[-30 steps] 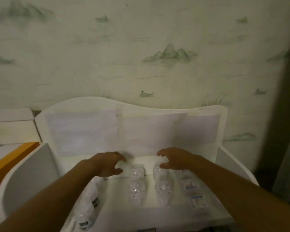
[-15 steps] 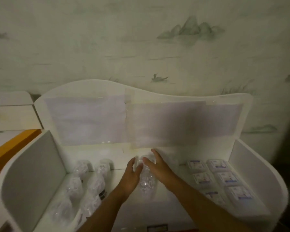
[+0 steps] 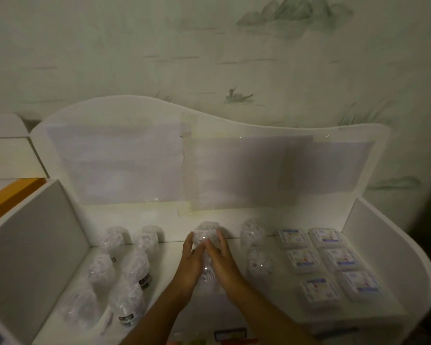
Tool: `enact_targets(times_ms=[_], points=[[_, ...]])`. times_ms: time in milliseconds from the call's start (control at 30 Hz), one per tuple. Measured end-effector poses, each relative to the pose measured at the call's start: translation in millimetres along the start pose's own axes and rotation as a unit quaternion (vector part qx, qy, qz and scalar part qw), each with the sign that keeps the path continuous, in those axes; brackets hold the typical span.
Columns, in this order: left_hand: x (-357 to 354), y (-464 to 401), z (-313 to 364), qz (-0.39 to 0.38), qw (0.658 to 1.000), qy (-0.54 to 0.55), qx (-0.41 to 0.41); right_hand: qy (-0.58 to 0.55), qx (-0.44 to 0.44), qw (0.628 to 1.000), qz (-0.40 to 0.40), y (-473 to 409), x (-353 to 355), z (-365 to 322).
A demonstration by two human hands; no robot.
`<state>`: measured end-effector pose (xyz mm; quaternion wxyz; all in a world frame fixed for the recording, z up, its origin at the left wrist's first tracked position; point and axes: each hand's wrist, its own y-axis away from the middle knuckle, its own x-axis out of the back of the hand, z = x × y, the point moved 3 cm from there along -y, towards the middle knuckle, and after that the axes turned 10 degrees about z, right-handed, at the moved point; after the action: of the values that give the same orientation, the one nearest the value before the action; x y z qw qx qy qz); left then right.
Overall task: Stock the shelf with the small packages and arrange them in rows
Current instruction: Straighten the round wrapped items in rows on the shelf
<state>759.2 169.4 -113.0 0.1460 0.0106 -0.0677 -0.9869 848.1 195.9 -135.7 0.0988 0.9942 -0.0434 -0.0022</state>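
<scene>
On the white shelf (image 3: 174, 290), a middle row of clear plastic-wrapped packages (image 3: 205, 235) runs front to back. My left hand (image 3: 192, 262) presses its left side and my right hand (image 3: 222, 262) its right side, fingers fairly straight, squeezing the row between them. Another two wrapped packages (image 3: 255, 247) stand just right of it. Two rows of similar wrapped packages (image 3: 125, 265) fill the left part. Flat white boxes with blue labels (image 3: 326, 262) lie in two rows at the right.
The shelf has a tall wavy back panel (image 3: 209, 158) with taped paper, and white side walls at left (image 3: 35, 245) and right (image 3: 388, 257). An orange-edged surface (image 3: 8, 197) lies at far left. Patterned wallpaper rises behind.
The view has tilted down and shifted, showing more of the shelf. Both hands came together from apart at the back and now flank the middle row of packages.
</scene>
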Motion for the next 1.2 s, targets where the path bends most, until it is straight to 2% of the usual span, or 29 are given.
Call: enact_targets(times_ms=[133,233,367,467,600,700,767,833,900,967,1067,1200], points=[[4,1,-2,-0.009,1.0,-0.02,-0.021,0.056,0.031,0.998,-0.008,2,-6,0],[7,-1,0,0.01,0.994,-0.087,-0.061,0.044,0.04,0.998,-0.01,2,3,-3],[14,-3,16,0.059,0.965,-0.191,-0.172,0.055,0.057,0.997,0.004,10,17,-17],[18,-8,34,0.061,0.944,-0.261,-0.192,0.09,0.096,0.991,-0.005,9,25,-39],[15,-14,61,0.034,0.912,-0.326,-0.247,0.237,0.23,0.944,-0.01,5,39,-81],[-1,-14,79,-0.002,0.899,-0.334,-0.283,0.315,0.283,0.906,-0.016,-4,61,-101],[-22,-9,83,-0.032,0.896,-0.324,-0.303,0.325,0.301,0.897,0.005,-12,82,-108],[-47,-3,79,-0.061,0.9,-0.304,-0.307,0.313,0.288,0.905,0.025,-18,104,-105],[-70,0,65,-0.079,0.909,-0.285,-0.292,0.289,0.253,0.923,0.032,-25,120,-91],[-91,6,53,-0.068,0.933,-0.253,-0.246,0.23,0.197,0.952,0.041,-31,130,-72],[-108,10,39,-0.008,0.976,-0.178,-0.122,0.119,0.101,0.987,0.043,-34,136,-49],[-116,10,23,0.038,0.997,-0.068,0.005,0.043,0.037,0.998,0.029,-39,132,-22]])
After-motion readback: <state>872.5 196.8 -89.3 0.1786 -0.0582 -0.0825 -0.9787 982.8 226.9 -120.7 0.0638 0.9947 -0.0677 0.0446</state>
